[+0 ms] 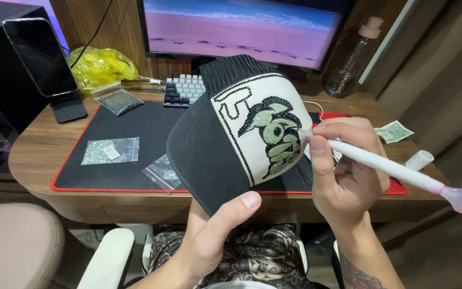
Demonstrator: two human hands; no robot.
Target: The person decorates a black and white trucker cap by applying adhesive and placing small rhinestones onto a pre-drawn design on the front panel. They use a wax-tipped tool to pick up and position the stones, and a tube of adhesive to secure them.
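Just cap (241,134) in both hands (343,171), above desk edge (108,200)

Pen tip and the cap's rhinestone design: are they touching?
Touching. The head view shows the pen, held in the right hand, with its tip meeting the green design's edge on the cap held by the left hand.

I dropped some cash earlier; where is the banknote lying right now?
In the head view, the green paper banknote lies flat at the right edge of the wooden desk, just beyond the right hand and behind the small white cylinder.
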